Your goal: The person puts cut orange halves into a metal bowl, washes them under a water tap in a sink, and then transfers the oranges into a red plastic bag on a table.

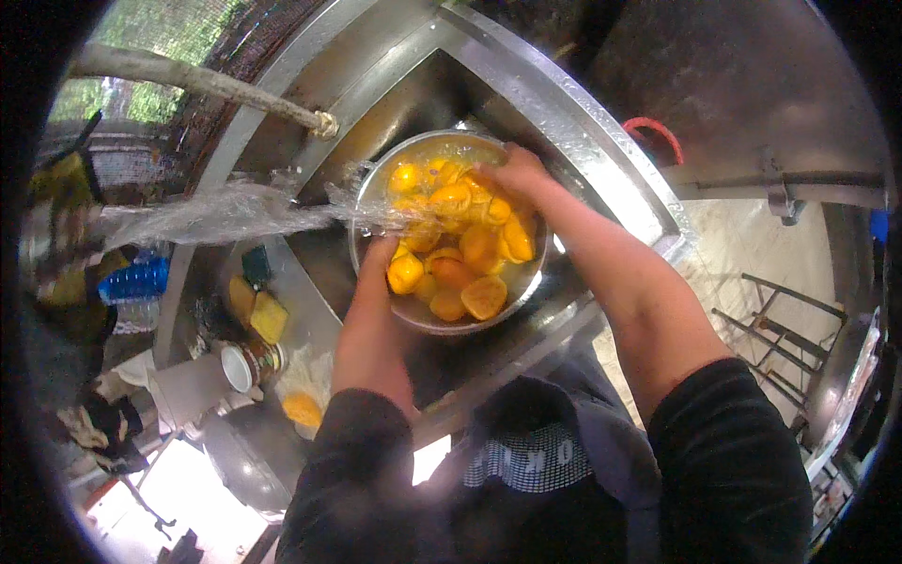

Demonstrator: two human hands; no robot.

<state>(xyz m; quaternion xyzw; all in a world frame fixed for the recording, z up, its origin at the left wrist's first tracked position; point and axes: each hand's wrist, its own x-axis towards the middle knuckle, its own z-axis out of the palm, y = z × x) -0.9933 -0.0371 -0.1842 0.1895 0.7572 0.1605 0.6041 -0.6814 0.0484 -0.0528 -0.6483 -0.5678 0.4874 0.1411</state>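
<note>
Two bare hands wash orange fruit pieces in a metal bowl inside a steel sink.

The right hand [512, 171] lies on top of the orange fruit pieces [460, 249] at the far side of the metal bowl [425, 318], fingers bent down and pressed together on the fruit. The left hand [381, 252] holds the near left rim of the bowl; its fingers are partly hidden by water, so I cannot tell how they close. A stream of water [235, 211] comes from the left and hits the bowl. The bowl stands in the steel sink [601, 160]. On the wet tabletop at the left lie a yellow sponge [268, 316] and a small open jar [246, 365].
</note>
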